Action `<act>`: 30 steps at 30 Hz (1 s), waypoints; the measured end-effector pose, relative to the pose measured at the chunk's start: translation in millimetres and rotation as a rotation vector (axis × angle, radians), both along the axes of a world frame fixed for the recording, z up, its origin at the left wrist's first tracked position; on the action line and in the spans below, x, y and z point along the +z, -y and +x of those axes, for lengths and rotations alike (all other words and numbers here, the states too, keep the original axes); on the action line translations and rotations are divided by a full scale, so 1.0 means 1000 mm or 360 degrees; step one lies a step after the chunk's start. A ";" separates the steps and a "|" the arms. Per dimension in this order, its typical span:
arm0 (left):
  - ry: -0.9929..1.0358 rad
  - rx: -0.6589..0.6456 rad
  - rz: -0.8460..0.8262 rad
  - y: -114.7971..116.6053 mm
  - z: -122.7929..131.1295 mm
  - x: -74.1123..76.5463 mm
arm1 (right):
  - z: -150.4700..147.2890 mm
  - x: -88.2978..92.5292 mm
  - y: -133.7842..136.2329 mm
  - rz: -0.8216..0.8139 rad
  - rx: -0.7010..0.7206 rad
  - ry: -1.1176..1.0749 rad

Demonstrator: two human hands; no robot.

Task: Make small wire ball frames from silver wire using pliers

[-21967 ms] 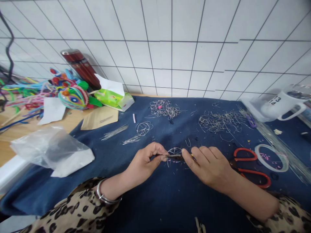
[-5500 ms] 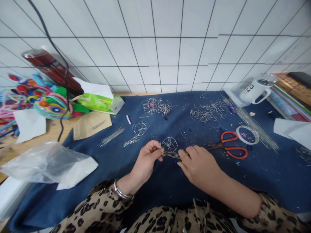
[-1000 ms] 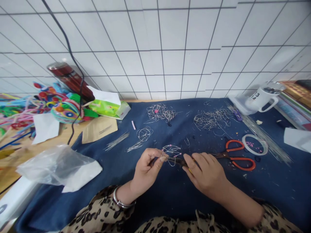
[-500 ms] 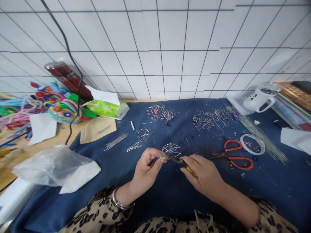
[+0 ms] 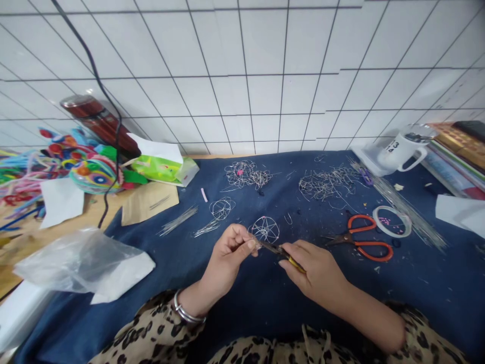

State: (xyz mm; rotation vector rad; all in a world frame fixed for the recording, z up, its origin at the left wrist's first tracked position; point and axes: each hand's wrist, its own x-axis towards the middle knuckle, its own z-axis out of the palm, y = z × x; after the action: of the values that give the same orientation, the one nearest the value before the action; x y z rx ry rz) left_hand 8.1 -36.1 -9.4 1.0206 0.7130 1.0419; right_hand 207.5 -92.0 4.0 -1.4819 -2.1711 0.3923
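Observation:
My left hand pinches the stem of a small round wire flower, which stands up over the blue cloth. My right hand is closed round small pliers with yellow handles. The pliers' jaws meet the wire right at my left fingertips. A silver bangle sits on my left wrist. Both sleeves are leopard print.
Orange-handled scissors and a tape ring lie to the right. Wire pieces, finished wire flowers and straight wires lie behind. A white mug, plastic bag, tissue pack and colourful toys stand around.
The wire flower has turned from tilted flat to upright and round-faced. The pliers have shifted slightly left toward my left fingertips. Both hands stay in the same place.

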 end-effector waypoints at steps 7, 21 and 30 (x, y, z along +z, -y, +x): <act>0.0057 -0.0025 -0.0144 -0.001 0.001 0.002 | -0.002 0.003 0.001 0.0013 -0.0044 0.0053; 0.0032 -0.0038 -0.0247 -0.002 0.003 0.001 | -0.001 0.006 0.003 0.0108 -0.0035 0.0218; -0.0023 -0.0028 -0.0227 -0.002 0.002 -0.001 | 0.000 0.006 0.003 0.0190 -0.0030 0.0307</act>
State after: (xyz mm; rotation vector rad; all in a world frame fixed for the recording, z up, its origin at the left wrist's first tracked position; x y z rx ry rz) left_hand 10.3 -33.7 -10.8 0.9105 0.7774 0.9555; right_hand 207.1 -95.4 10.3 -1.5270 -2.2824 0.1141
